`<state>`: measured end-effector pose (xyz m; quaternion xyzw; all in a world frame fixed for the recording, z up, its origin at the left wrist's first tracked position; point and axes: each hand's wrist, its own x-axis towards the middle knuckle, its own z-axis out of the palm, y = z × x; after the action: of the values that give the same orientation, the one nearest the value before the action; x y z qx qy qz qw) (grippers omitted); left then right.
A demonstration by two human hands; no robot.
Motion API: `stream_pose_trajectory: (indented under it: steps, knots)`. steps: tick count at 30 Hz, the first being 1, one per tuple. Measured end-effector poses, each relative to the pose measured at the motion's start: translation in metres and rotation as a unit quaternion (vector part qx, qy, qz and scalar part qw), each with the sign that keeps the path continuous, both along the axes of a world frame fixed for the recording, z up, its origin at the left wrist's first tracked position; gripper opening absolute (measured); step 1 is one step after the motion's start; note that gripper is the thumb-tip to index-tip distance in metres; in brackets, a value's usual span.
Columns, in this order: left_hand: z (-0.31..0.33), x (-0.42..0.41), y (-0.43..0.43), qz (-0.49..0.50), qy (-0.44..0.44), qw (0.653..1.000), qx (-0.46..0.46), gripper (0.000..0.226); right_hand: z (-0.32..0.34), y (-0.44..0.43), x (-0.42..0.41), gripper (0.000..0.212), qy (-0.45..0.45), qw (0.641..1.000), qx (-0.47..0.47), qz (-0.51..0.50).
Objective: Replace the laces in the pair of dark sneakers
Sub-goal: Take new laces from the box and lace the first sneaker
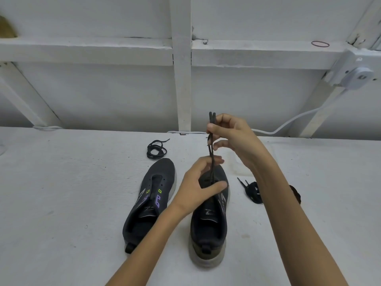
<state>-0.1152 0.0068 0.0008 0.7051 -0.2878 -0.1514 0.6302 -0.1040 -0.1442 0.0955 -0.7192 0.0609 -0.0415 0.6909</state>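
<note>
Two dark sneakers are set side by side on a white surface [61, 203], toes pointing away from the wearer. The sneaker on the left [148, 205] is seen with bare eyelets. Over the sneaker on the right [209, 223], a dark lace [211, 153] is drawn upward in two strands from the front eyelets.

The right hand [231, 137] is raised above the toe, forearm angled up from the lower right. Both lace ends are pinched between thumb and forefinger, the tips standing above the grip, and the other fingers are curled loosely.

The left hand [201, 182] is held low, just above the eyelets, its forearm reaching in from the bottom edge. Its fingers are curled round the strands, and the thumb is stretched across the tongue.

A coiled lace [156, 150] lies beyond the left sneaker's toe. A bundled lace [253, 191] lies just right of the other shoe, partly hidden by the right forearm.
</note>
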Motion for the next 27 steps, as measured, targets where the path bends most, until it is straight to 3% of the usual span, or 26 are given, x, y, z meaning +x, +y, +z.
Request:
stream_pose_trajectory:
  steps: [6, 17, 27]
  knots:
    - [-0.041, -0.014, 0.007, 0.005, 0.056, 0.996, 0.062, 0.086, 0.004, -0.001, 0.001, 0.006, -0.034, 0.999, -0.015, -0.025]
    - [-0.056, -0.027, 0.002, 0.051, 0.089, 0.994, 0.039, 0.084, 0.009, 0.005, 0.001, 0.016, -0.029, 0.988, 0.148, -0.005]
    - [-0.035, -0.02, 0.002, 0.064, 0.076, 0.995, -0.03, 0.085, -0.001, 0.0, 0.005, 0.005, -0.036, 0.992, 0.118, -0.008]
